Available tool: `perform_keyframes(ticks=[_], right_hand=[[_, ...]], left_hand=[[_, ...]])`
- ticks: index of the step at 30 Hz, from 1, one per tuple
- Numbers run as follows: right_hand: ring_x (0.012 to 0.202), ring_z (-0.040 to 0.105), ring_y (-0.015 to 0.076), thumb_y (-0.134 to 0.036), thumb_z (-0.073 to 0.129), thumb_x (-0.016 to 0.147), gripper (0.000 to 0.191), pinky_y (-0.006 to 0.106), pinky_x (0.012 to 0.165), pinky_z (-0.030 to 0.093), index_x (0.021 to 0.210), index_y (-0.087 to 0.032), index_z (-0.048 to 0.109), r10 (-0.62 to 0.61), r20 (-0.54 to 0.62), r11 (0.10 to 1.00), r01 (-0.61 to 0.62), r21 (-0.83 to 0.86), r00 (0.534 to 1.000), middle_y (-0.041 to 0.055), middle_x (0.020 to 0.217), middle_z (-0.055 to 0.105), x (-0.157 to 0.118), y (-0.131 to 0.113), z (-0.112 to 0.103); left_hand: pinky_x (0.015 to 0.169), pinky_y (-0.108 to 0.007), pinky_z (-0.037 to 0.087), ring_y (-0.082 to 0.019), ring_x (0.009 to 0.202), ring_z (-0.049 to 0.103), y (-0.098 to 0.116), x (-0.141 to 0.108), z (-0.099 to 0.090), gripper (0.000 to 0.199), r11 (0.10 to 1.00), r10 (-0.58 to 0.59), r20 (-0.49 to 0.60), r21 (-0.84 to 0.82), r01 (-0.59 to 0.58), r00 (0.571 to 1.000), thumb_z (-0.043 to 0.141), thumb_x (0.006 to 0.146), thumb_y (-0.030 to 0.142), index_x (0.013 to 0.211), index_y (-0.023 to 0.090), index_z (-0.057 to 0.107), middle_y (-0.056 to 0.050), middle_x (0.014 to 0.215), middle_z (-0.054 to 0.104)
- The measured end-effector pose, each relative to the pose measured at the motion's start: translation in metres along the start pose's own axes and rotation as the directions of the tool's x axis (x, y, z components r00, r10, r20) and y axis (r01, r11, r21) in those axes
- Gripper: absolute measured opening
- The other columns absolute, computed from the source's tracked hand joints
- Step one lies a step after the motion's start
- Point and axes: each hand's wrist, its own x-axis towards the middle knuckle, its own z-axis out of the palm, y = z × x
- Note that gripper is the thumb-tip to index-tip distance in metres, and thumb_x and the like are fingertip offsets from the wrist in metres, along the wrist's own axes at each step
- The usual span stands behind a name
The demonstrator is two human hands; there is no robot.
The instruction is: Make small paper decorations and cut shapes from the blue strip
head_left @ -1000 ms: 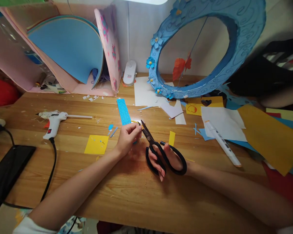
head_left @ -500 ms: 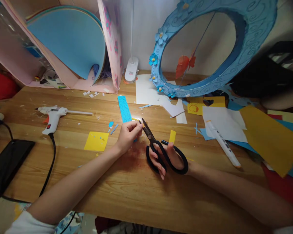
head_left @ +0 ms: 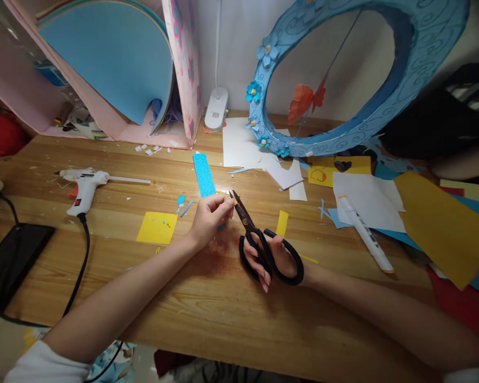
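Note:
My left hand is closed, pinching a tiny yellow-orange paper piece between thumb and fingertips. Black-handled scissors are in my right hand, its thumb and fingers through the loops. Their blades stand slightly apart at the paper piece, close to the left fingertips. Just beyond the left hand lies a blue paper strip with drawn circles. A short yellow paper strip rests beside the scissors. Most of what the left fingers hold is hidden.
To the left are a glue gun, a yellow paper square and a black tablet-like device. A blue flowered ring stands behind. At right, a marker lies on white paper beside coloured sheets. Another person's arm shows at the right edge.
The scissor blades and loops have drawn slightly closer together. Both hands stay nearly in place while the whole view shifts a little.

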Motion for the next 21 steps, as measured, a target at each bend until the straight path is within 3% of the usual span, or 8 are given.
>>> perform_keyframes(ticks=[5, 10, 21], right_hand=[[0.033, 0.049, 0.0061, -0.089, 0.042, 0.054, 0.075, 0.021, 0.039, 0.053, 0.069, -0.016, 0.048, 0.034, -0.043, 0.999, -0.034, -0.013, 0.999, -0.0041, 0.051, 0.052, -0.0004, -0.0077, 0.0057], [0.031, 0.048, 0.0066, -0.09, 0.042, 0.053, 0.075, 0.022, 0.037, 0.053, 0.069, -0.016, 0.048, 0.057, -0.022, 0.998, -0.057, -0.002, 0.998, -0.0045, 0.048, 0.052, -0.0005, -0.0087, 0.0045], [0.027, 0.045, 0.0061, -0.088, 0.042, 0.057, 0.071, 0.019, 0.031, 0.049, 0.069, -0.018, 0.045, 0.062, 0.012, 0.997, -0.061, -0.036, 0.998, -0.0063, 0.046, 0.05, 0.0002, -0.003, -0.001]], left_hand=[[0.04, -0.021, 0.021, -0.006, 0.042, 0.027, -0.003, -0.001, -0.0006, 0.037, 0.997, 0.056, -0.018, 0.056, -0.055, 0.998, 0.054, 0.082, 0.036, 0.052, 0.017, 0.042, 0.006, 0.047, 0.034], [0.043, -0.021, 0.022, -0.007, 0.047, 0.028, -0.0042, -0.0019, 0.0001, 0.038, 0.978, 0.122, -0.101, 0.184, -0.103, 0.987, 0.051, 0.083, 0.037, 0.053, 0.017, 0.04, 0.005, 0.051, 0.033], [0.042, -0.022, 0.017, -0.006, 0.046, 0.023, -0.0016, -0.0006, 0.0013, 0.037, 0.95, 0.176, -0.131, 0.283, -0.133, 0.976, 0.052, 0.079, 0.031, 0.05, 0.019, 0.032, 0.006, 0.05, 0.026]])
